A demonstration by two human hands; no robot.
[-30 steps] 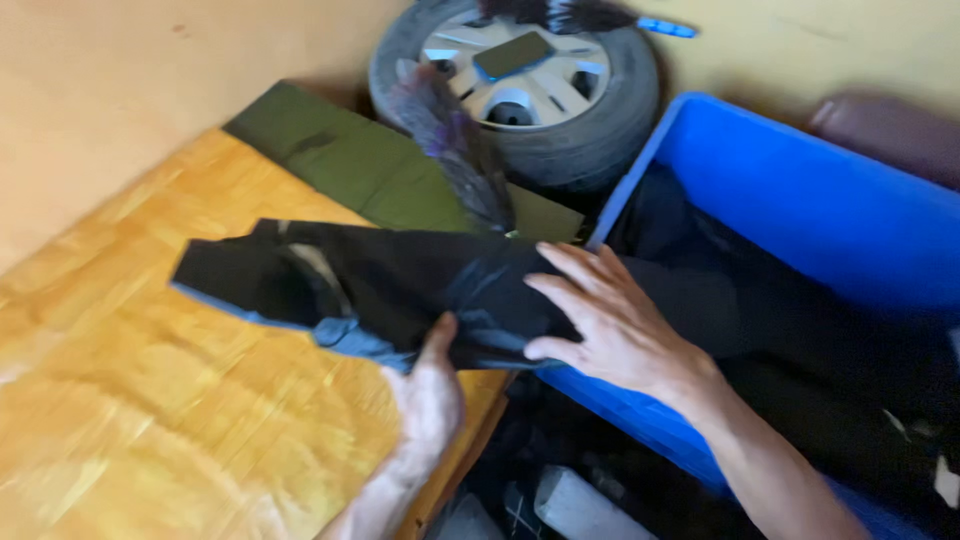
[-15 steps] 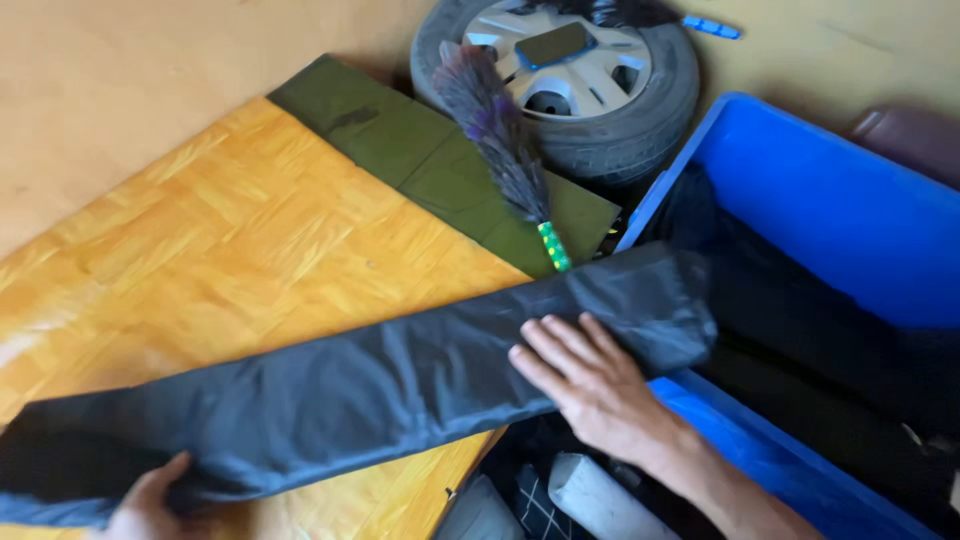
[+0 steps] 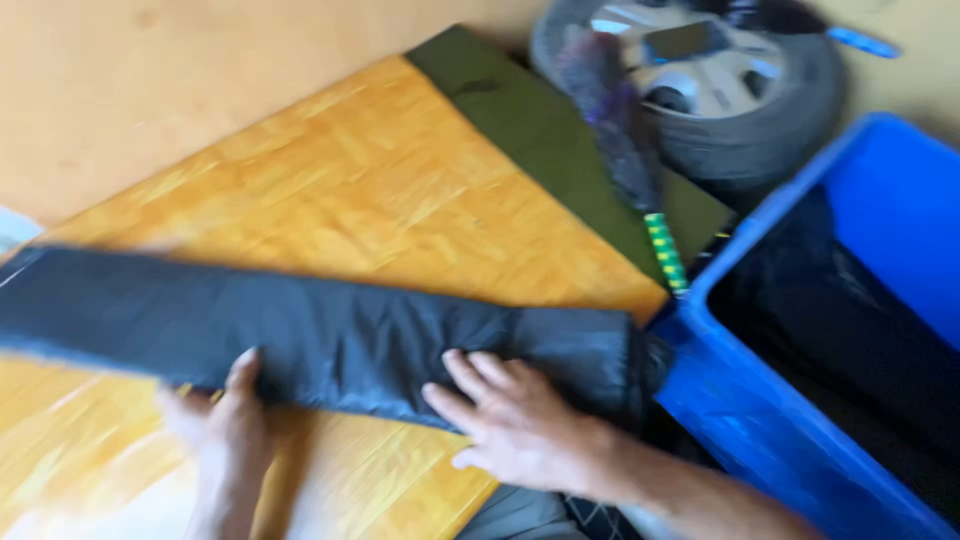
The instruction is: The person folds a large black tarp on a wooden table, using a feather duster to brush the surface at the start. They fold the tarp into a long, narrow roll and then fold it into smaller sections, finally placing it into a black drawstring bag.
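Lying stretched along the wooden counter point(image 3: 330, 190), the dark cloth point(image 3: 320, 340) had shifted fully out of the blue bin point(image 3: 760, 420) since 0.5 s before; both hands, left point(image 3: 225, 430) and right point(image 3: 515, 425), pressed flat and open on its near edge, smoothing, gripping nothing.

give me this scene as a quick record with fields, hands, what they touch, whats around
surface: orange wooden parquet table top
main item: long dark grey folded fabric garment, lying flat across the table, one end by the bin
left hand: left hand at the garment's near edge, fingertips on the fabric
right hand: right hand pressed flat on the garment, fingers spread
right of table: blue plastic bin holding dark fabric
behind: olive green cloth, feather duster with green and yellow handle, car tyre on silver wheel
image: motion blurred
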